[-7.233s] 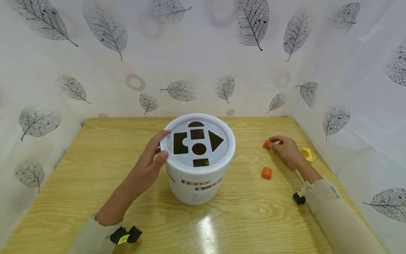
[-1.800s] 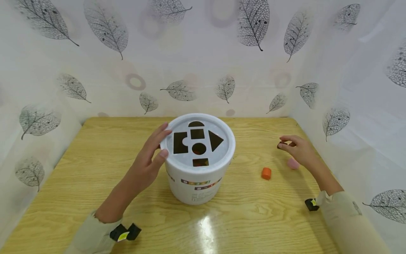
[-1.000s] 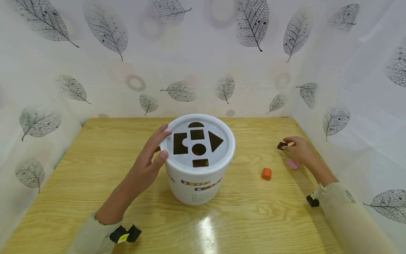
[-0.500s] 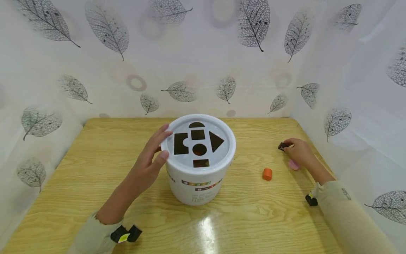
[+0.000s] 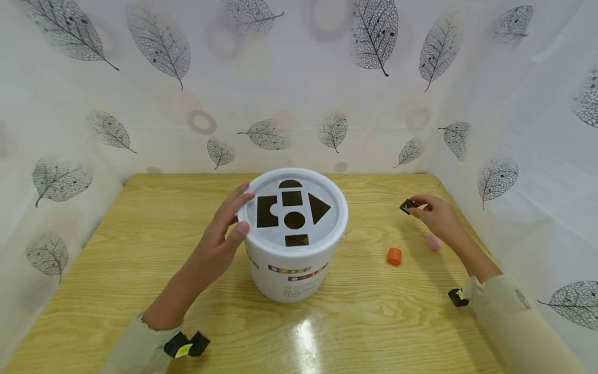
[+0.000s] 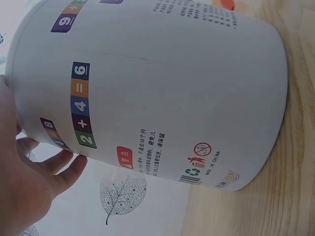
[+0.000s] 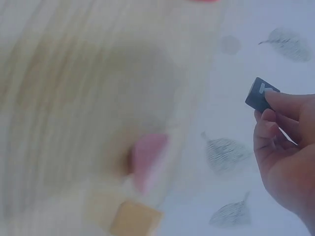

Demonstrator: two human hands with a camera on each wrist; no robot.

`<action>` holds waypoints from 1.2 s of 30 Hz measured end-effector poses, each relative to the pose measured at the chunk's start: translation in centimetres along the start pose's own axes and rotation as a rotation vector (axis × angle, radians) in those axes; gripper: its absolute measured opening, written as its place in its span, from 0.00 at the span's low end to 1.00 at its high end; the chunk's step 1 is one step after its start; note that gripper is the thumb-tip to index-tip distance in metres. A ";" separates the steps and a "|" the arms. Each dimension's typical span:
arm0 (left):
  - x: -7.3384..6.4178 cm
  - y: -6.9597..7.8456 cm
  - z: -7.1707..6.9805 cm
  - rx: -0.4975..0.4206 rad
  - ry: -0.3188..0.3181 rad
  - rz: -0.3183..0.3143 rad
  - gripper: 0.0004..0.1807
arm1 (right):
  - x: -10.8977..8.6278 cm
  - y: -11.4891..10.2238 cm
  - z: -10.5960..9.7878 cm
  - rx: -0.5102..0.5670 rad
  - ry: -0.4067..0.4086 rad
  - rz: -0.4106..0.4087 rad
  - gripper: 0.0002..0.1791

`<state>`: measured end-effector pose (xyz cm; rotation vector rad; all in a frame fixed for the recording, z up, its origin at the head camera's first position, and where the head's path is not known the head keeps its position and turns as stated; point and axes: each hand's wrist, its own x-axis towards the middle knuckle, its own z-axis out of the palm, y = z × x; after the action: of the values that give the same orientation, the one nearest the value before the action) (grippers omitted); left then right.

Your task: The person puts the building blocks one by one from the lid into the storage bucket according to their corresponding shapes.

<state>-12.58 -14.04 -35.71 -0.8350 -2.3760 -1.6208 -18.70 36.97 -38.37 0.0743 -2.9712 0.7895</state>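
Note:
A white bucket (image 5: 289,280) stands upright on the table, its lid (image 5: 322,236) cut with shaped holes: a square, circle, triangle and others. My left hand (image 5: 224,228) holds the bucket's left side, thumb and fingertips at the lid's rim. Seen in the left wrist view, fingers (image 6: 64,177) curve against its printed wall. Farther right, my right hand (image 5: 436,215) pinches a small black cube (image 5: 406,206) with a white mark on its face, between thumb and fingers. The right wrist view shows the cube (image 7: 258,96) raised above the tabletop.
An orange cylinder block (image 5: 394,256) lies right of the bucket. A pink block (image 5: 433,242) sits below my right hand. Close to the pink piece is a yellow-orange block (image 7: 135,219) in the right wrist view. Leaf-patterned cloth (image 5: 289,93) encloses the wooden table (image 5: 163,208).
The red-orange block held 7.2 s ago has left the table, and the yellow block is gone from the head view. My right hand has lifted the black cube leftward. The left hand stays put.

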 end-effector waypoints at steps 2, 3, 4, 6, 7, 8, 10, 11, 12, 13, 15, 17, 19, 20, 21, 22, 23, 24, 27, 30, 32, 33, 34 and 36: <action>0.0 -0.1 0.0 0.002 0.001 0.001 0.29 | -0.5 -1.9 -0.5 0.013 0.009 -0.022 0.23; 0.0 -0.1 0.1 0.002 0.001 0.002 0.29 | -0.7 -2.9 -0.7 0.016 0.013 -0.035 0.23; 0.0 -0.2 0.1 0.001 0.002 0.004 0.29 | -0.9 -3.9 -0.9 0.023 0.018 -0.051 0.23; 0.0 -0.2 0.1 -0.001 0.003 0.009 0.29 | -1.4 -5.7 -1.1 0.040 0.031 -0.079 0.22; 0.0 -0.2 0.1 0.000 0.003 0.010 0.29 | -1.6 -6.6 -1.2 0.048 0.039 -0.096 0.21; -0.1 -0.2 0.1 -0.001 0.004 0.010 0.29 | -1.8 -7.4 -1.3 0.060 0.046 -0.115 0.20; -0.1 -0.1 0.1 0.000 0.004 0.007 0.29 | -2.2 -8.9 -1.4 0.082 0.057 -0.149 0.19; -0.1 -0.1 0.1 0.001 0.004 0.006 0.29 | -2.4 -9.6 -1.5 0.095 0.059 -0.163 0.19; -0.1 -0.1 0.0 0.002 0.005 0.005 0.29 | -2.6 -10.2 -1.6 0.111 0.058 -0.177 0.19; -0.1 -0.1 0.0 0.002 0.005 0.006 0.29 | -2.8 -10.8 -1.7 0.124 0.057 -0.191 0.19; 0.0 -0.1 0.1 0.005 0.004 0.007 0.29 | -3.1 -12.0 -1.9 0.151 0.053 -0.201 0.18; 0.0 0.0 0.1 0.009 0.004 0.005 0.29 | -3.5 -13.2 -2.2 0.176 0.048 -0.208 0.18; 0.0 0.0 0.1 0.008 0.003 0.001 0.29 | -3.8 -14.3 -2.5 0.199 0.043 -0.213 0.17; 0.0 0.0 0.1 0.006 0.002 -0.002 0.29 | -4.0 -14.9 -2.6 0.216 0.039 -0.217 0.17; 0.0 0.1 0.1 0.003 0.003 -0.004 0.29 | -4.1 -15.5 -2.8 0.227 0.035 -0.228 0.17; 0.0 0.1 0.1 -0.001 0.002 -0.006 0.29 | -4.3 -16.1 -2.9 0.239 0.032 -0.241 0.17; -0.1 0.1 0.1 -0.006 0.001 -0.007 0.29 | -4.4 -16.6 -3.1 0.254 0.028 -0.253 0.16; -0.1 0.1 0.1 -0.010 0.001 -0.006 0.29 | -4.6 -17.1 -3.1 0.266 0.026 -0.271 0.16; -0.1 0.1 0.1 -0.011 0.001 -0.003 0.29 | -4.9 -18.5 -3.2 0.306 0.024 -0.345 0.15; 0.0 0.0 0.0 -0.012 0.003 0.009 0.29 | -5.0 -19.6 -2.9 0.323 0.025 -0.441 0.14; 0.0 0.0 0.0 -0.015 0.005 0.014 0.30 | -5.0 -20.3 -2.6 0.330 0.012 -0.498 0.14; 0.0 -0.1 0.0 -0.018 0.005 0.018 0.30 | -5.1 -20.6 -2.4 0.329 0.002 -0.519 0.14; 0.0 -0.1 0.0 -0.019 0.005 0.018 0.30 | -5.1 -21.0 -2.3 0.328 -0.008 -0.535 0.15; 0.0 -0.1 0.0 -0.019 0.004 0.016 0.30 | -5.3 -21.6 -1.9 0.334 -0.035 -0.550 0.15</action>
<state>-12.61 -14.04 -35.81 -0.8514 -2.3491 -1.6395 -11.93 19.33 -26.45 0.8784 -2.5953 1.1736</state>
